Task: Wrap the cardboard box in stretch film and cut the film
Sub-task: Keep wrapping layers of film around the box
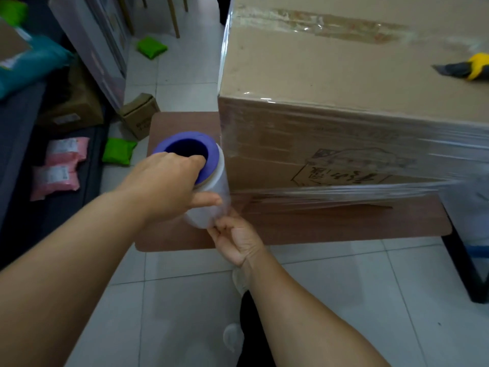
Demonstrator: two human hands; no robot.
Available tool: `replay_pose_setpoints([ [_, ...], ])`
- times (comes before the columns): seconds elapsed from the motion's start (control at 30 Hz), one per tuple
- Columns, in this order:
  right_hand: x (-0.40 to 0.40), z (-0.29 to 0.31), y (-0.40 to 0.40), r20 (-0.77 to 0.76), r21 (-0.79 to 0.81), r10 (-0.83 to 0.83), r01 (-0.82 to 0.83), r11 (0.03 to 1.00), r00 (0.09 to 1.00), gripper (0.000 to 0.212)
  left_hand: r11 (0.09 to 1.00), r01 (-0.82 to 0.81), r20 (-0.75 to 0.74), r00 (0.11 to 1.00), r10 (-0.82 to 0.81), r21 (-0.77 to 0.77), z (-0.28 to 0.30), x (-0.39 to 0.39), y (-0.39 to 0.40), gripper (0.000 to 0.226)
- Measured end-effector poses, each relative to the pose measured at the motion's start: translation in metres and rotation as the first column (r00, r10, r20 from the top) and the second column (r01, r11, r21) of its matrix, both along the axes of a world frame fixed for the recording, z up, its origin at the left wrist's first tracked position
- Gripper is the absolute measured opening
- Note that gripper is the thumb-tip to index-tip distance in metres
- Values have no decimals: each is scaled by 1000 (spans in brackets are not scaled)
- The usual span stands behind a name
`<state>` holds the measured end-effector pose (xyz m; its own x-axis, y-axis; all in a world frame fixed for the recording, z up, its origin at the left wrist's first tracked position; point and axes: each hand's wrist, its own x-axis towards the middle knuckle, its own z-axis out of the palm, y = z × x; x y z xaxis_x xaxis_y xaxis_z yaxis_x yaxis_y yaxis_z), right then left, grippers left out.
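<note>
Two bare hands hold a roll of stretch film [209, 192] just off the near left corner of a big cardboard box [330, 75]. The left hand [169, 184] grips the top of the roll, its fingers hooked into the purple core [185, 152] and the thumb pressed across the white film below. The right hand [235, 239] is closed around the bottom end of the roll, with the fingertips curled up under it. The roll stands roughly upright, tilted a little toward the person.

The box sits on a low brown wooden table [174, 125] and fills most of its top; only a strip of wood shows at the left and along the front. Clear film [370, 154] already covers the front face of the box in shiny bands and runs round the left corner. A stretched sheet leads from the roll to the lower front edge of the box, gathered into streaks near the table surface. The printed drawing on the front face shows through the film.

On top of the box, near the right edge of view, lies a yellow and black cutter [468, 67], well apart from both hands. A strip of brown tape [330, 25] runs along the top.

On the white tiled floor [344, 300] to the left lie a small open carton [139, 112], two green packets [119, 151] and some pink packets [62, 165].
</note>
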<state>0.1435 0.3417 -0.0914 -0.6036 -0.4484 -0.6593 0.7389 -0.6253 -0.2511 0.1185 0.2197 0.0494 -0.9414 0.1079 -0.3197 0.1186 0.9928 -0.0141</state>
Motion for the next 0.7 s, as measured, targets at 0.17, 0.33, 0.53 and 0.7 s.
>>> replay_pose_setpoints([
  [0.17, -6, 0, -15, 26, -6, -25, 26, 1000, 999, 51, 1000, -9, 3, 1000, 9, -17, 5, -9, -10, 52],
  [0.33, -16, 1, -24, 18, -3, -53, 53, 999, 998, 50, 999, 20, -17, 1000, -20, -33, 13, -23, -15, 51],
  [0.53, -22, -8, -34, 41, 24, -77, 76, 997, 996, 47, 999, 27, -15, 999, -28, -30, 11, -33, -20, 52],
  [0.7, -24, -11, -34, 31, 31, -84, 83, 996, 996, 45, 998, 50, -1, 999, -50, -28, 3, -40, -25, 52],
])
